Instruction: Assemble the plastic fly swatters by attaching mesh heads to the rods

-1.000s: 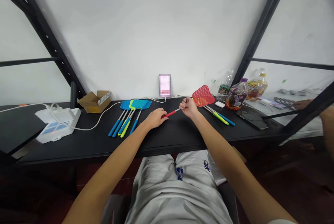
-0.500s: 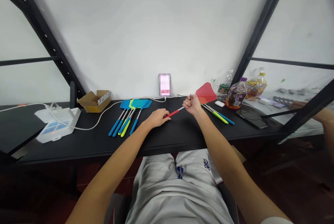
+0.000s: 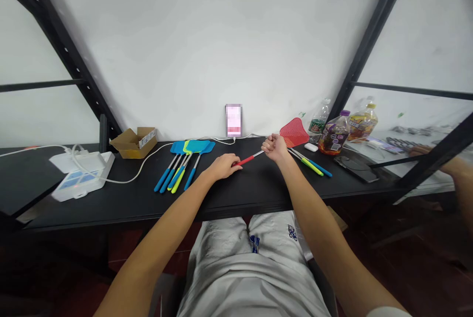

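Note:
A red fly swatter (image 3: 294, 132) with a perforated head slants across the black desk, its head up to the right. My left hand (image 3: 222, 166) is closed around the end of its red handle. My right hand (image 3: 275, 147) grips the metal rod near the head, fingers curled. A bit of rod shows between handle and right fist. Under and beside the red head lie a yellow-green fly swatter (image 3: 313, 167) and a blue one (image 3: 322, 168), their heads hidden. Left of my hands lies a group of blue and yellow-green fly swatters (image 3: 185, 159), handles toward me.
A phone (image 3: 233, 121) leans on the wall, cabled. An open cardboard box (image 3: 133, 143) and white power strip (image 3: 83, 179) are at left. At right are several drink bottles (image 3: 334, 132), a white case (image 3: 311, 147) and a dark phone (image 3: 356, 168). Black shelf posts (image 3: 369, 41) flank the desk.
My right hand has moved slightly to the right along with the swatter's head, and more of the metal rod shows between my hands. My left hand stays on the handle.

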`<state>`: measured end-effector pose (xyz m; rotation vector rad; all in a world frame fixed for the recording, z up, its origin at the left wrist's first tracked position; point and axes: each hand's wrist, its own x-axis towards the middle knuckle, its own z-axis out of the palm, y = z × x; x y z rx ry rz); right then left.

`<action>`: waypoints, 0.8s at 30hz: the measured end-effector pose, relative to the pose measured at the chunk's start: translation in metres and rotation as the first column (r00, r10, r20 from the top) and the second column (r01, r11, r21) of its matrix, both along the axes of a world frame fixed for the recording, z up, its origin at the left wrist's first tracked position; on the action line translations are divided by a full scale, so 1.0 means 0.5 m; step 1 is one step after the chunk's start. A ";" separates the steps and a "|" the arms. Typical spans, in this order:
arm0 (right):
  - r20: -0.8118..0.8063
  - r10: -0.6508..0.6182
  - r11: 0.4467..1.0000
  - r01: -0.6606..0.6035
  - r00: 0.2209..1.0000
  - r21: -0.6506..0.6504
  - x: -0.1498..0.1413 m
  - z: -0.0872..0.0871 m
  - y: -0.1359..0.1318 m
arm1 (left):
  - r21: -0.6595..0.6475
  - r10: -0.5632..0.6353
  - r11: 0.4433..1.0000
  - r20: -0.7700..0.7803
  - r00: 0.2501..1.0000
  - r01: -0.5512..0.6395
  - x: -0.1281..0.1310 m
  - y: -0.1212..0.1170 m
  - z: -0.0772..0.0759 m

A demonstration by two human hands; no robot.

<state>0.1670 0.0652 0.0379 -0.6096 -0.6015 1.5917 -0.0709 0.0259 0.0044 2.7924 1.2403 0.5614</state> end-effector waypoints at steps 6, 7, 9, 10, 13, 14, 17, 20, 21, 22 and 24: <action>-0.018 0.004 1.000 -0.004 1.000 -0.005 0.005 -0.002 0.001 | 0.017 0.015 1.000 -0.005 1.000 -0.015 -0.005 0.002 0.000; -0.023 0.002 1.000 -0.002 1.000 -0.005 0.006 -0.002 0.001 | 0.019 0.021 1.000 -0.009 1.000 -0.021 -0.006 0.003 -0.001; -0.032 -0.007 1.000 0.007 0.999 -0.010 0.008 -0.003 0.001 | 0.025 0.032 0.999 -0.015 0.999 -0.031 -0.009 0.005 -0.003; -0.035 -0.012 1.000 0.012 0.999 -0.015 0.009 -0.004 0.000 | 0.027 0.034 0.999 -0.018 0.999 -0.034 -0.010 0.006 -0.004; -0.047 -0.022 0.999 0.021 0.999 -0.027 0.012 -0.003 -0.002 | 0.029 0.037 0.999 -0.018 0.999 -0.037 -0.014 0.007 -0.006; -0.055 -0.023 0.999 0.021 0.998 -0.029 0.012 -0.002 -0.003 | 0.027 0.039 0.999 -0.017 0.999 -0.039 -0.015 0.006 -0.006; -0.074 -0.027 0.999 0.026 0.997 -0.022 0.013 0.000 -0.005 | 0.025 0.046 0.999 -0.019 0.999 -0.046 -0.017 0.005 -0.004; -0.066 -0.034 0.999 0.032 0.997 -0.024 0.014 0.000 -0.004 | 0.026 0.046 0.999 -0.018 0.999 -0.046 -0.017 0.003 -0.002; -0.065 -0.035 0.999 0.033 0.997 -0.027 0.015 -0.001 -0.003 | 0.024 0.048 0.999 -0.018 0.999 -0.047 -0.017 0.003 -0.001; -0.067 -0.034 0.999 0.032 0.997 -0.029 0.015 -0.002 -0.002 | 0.022 0.050 0.999 -0.020 0.999 -0.050 -0.017 0.003 -0.001; -0.079 -0.029 0.999 0.026 0.996 -0.027 0.017 -0.004 0.000 | 0.020 0.059 0.998 -0.026 0.998 -0.058 -0.017 0.003 0.000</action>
